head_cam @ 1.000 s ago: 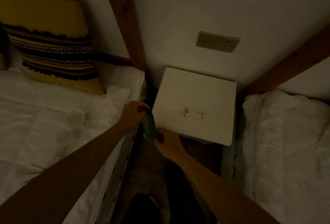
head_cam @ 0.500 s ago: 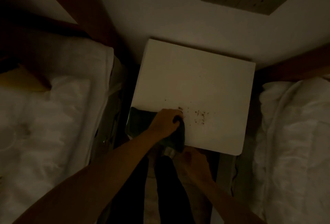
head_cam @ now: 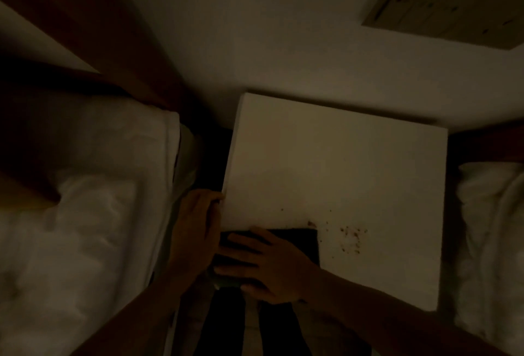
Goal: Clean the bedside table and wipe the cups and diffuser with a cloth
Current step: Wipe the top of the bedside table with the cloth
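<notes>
From the head view, in very dim light, you are looking straight down at a square white table (head_cam: 354,163) standing against a pale wall, with a white-sheeted bed (head_cam: 93,214) on its left side and another bed (head_cam: 493,231) on its right. A dark cloth (head_cam: 292,242) lies flat on the table's near left corner. Your right hand (head_cam: 269,265) rests on top of the cloth with its fingers (head_cam: 241,245) released and spread out straight, pointing left and pressing the cloth down. Your left hand (head_cam: 195,231) sits at the table's left edge, just beside the cloth, palm turned toward the side of the table, its fingers fairly straight and touching the edge; whether they catch any of the cloth cannot be told in the gloom. Just right of the cloth, a scatter of small dark crumbs (head_cam: 351,238) lies on the white top, with one larger speck right at the cloth's far right corner. A beige wall socket plate (head_cam: 453,4) shows at the upper right, blurred. A wooden bed post (head_cam: 93,29) slants across the upper left.
</notes>
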A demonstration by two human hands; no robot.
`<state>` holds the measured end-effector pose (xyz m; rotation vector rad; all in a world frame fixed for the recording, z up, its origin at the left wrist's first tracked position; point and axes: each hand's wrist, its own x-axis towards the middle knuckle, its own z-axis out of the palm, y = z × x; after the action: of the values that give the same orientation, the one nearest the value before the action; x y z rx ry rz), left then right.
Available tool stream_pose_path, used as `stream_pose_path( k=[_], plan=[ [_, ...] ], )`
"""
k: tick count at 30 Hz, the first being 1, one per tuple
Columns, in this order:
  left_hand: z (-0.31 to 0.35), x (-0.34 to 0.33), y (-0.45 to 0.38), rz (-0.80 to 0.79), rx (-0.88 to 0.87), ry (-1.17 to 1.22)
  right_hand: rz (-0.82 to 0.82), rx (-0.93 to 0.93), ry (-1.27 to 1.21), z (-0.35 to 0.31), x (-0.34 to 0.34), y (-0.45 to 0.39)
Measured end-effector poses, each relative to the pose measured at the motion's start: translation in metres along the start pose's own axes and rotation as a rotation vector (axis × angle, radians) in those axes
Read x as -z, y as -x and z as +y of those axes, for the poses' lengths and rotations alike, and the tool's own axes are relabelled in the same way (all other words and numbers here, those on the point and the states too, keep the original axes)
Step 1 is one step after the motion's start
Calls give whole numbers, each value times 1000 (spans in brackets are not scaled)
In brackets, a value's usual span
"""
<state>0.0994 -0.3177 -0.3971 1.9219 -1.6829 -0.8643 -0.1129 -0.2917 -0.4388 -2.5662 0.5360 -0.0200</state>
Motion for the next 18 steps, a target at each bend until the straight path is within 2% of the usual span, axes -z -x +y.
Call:
stream_pose_path(
  k=[5,9,14,18],
  plan=[
    [5,-9,-11,66,139,99,102,-87,-45,4,-2,-15],
    [22,-16,-28,161,151,167,222,-328,28,33,19,-57],
    [29,-12,-54,188,66,163,305,-600,82,97,60,-108],
    [37,-21,-72,44,-103,80,355,-821,93,135,86,-114]
  ],
)
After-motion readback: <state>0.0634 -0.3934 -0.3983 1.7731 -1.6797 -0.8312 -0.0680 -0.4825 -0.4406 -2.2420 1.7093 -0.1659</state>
